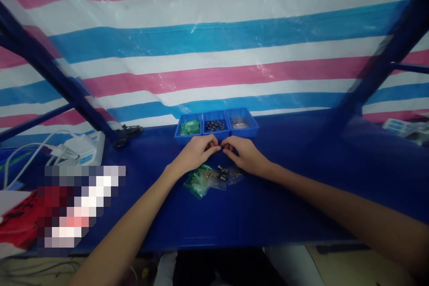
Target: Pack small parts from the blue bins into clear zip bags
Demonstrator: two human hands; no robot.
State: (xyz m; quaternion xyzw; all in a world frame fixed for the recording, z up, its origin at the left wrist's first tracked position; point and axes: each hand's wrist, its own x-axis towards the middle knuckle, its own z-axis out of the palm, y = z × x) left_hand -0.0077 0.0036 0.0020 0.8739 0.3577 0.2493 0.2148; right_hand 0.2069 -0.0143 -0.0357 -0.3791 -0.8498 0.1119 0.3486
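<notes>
My left hand (200, 148) and my right hand (244, 153) are close together above the blue table (214, 219), thumbs and fingers pinched, fingertips nearly meeting. Whatever is between the fingers is too small to make out. Just below them lies a pile of small bags: a green-tinted one (197, 186) on the left and a clear one (235, 176) on the right. Several screws (222, 172) show among them. Right behind my hands stand three joined blue bins (247, 132). They hold green packets (190, 127), dark-headed screws (214, 124) and small clear packets (239, 123).
At the left, a white power strip (98, 149) with cables sits near a dark clip-like object (130, 129). A red bag (20, 221) lies closer to me. Blue frame posts (70, 91) flank a striped sheet (214, 71). Pale items (400, 127) lie far right.
</notes>
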